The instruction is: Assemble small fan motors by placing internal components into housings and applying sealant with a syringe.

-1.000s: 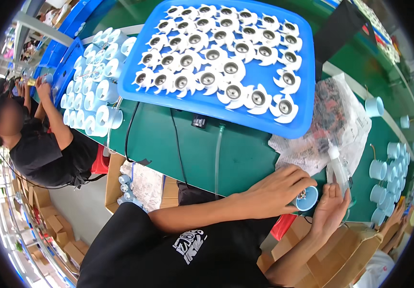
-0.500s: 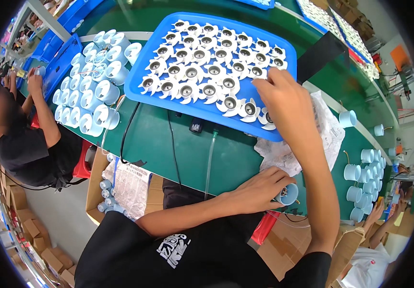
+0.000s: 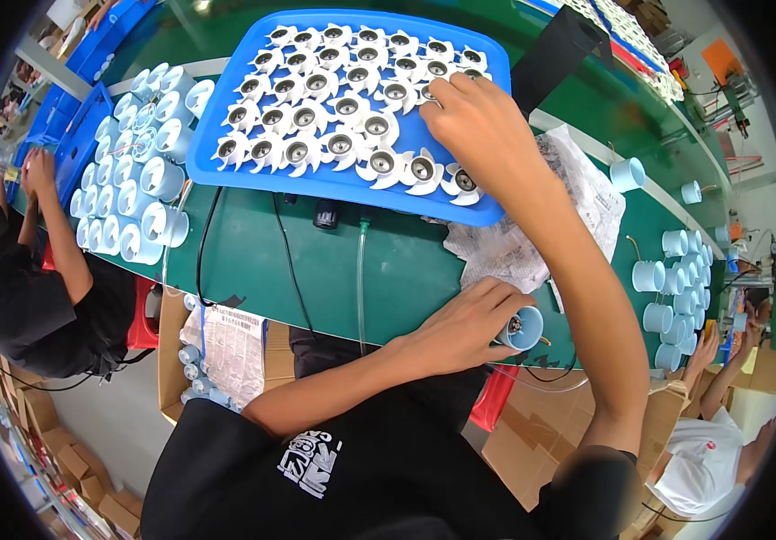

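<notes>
a white impeller sits nine o'clock off my right hand, the nearer one, can't tell its fingers' grip, left hand holds the blue cup

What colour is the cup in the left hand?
Pale blue; the head view shows the cup best, held in the left hand.

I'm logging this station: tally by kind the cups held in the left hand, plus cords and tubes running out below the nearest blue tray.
Light-blue cup in the left hand: 1
Black cords: 2
Clear tube: 1
Total: 4
</notes>
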Available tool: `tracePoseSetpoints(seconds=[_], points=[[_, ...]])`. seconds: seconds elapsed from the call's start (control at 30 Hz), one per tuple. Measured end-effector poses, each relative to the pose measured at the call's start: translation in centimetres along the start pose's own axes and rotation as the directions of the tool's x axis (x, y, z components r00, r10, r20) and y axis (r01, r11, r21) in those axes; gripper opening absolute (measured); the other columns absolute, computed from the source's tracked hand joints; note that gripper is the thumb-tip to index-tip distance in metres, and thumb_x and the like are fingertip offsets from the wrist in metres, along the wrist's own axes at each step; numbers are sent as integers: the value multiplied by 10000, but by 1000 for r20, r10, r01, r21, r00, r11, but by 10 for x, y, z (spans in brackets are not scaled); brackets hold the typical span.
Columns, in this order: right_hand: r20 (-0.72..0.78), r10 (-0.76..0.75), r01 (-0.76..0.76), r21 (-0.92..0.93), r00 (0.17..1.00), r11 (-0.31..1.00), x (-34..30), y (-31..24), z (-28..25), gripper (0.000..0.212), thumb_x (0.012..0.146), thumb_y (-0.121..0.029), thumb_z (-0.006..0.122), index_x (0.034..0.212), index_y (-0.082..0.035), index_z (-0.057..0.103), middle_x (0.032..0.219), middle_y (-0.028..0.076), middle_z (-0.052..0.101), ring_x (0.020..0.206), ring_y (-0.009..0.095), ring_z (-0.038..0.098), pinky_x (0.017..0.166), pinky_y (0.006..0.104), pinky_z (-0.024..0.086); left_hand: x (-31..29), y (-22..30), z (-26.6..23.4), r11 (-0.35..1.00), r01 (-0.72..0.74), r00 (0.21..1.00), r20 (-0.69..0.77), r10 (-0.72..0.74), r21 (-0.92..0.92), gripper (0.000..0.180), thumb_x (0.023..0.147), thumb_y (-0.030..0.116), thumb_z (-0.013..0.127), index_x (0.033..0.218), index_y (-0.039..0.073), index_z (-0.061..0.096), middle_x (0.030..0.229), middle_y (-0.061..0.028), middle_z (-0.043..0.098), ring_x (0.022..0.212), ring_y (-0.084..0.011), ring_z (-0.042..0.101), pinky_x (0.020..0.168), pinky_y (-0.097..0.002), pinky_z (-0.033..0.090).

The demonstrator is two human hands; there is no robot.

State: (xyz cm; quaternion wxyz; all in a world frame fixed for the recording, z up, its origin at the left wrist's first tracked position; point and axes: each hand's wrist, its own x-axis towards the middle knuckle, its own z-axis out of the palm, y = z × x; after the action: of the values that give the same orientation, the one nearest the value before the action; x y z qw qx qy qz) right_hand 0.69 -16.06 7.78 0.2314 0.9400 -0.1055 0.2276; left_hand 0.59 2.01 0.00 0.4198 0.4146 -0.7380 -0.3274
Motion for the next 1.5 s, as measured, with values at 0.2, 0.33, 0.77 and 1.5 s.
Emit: tracePoseSetpoints(seconds=[0.2,0.33,0.77,1.5], points=[[68,-31,42,-173,997,984,11,-10,3,39,617,-68,680,607,-79,644,727,42,592,802,182,605,700,294,480,-1,2,2,1000,5,1000,0,-5,7,557,718,163,774,1186,15,512,1141,-133,528,1081,-315,493,931,-401,429],[147,-24,42,-118,989,992,4,-13,-16,108,645,-55,648,753,-54,638,813,50,582,848,194,585,728,280,456,-1,3,3,1000,7,1000,7,-7,-23,537,725,152,766,1184,31,516,1151,-119,539,1098,-314,494,942,-405,424],[-226,-6,30,100,974,995,-141,-74,-111,189,665,-10,672,847,8,718,755,63,544,698,200,556,584,308,468,9,0,1,999,43,999,-13,-43,19,388,776,96,639,1150,18,571,1072,-124,613,1003,-316,584,865,-409,469],[393,918,-778,562,-46,-280,-175,-125,-137,48,869,-31,649,912,-19,630,717,-20,483,598,39,415,531,222,356,5,2,3,991,118,991,61,-123,70,599,688,82,762,1228,22,510,1169,-136,543,1107,-324,499,937,-417,426]])
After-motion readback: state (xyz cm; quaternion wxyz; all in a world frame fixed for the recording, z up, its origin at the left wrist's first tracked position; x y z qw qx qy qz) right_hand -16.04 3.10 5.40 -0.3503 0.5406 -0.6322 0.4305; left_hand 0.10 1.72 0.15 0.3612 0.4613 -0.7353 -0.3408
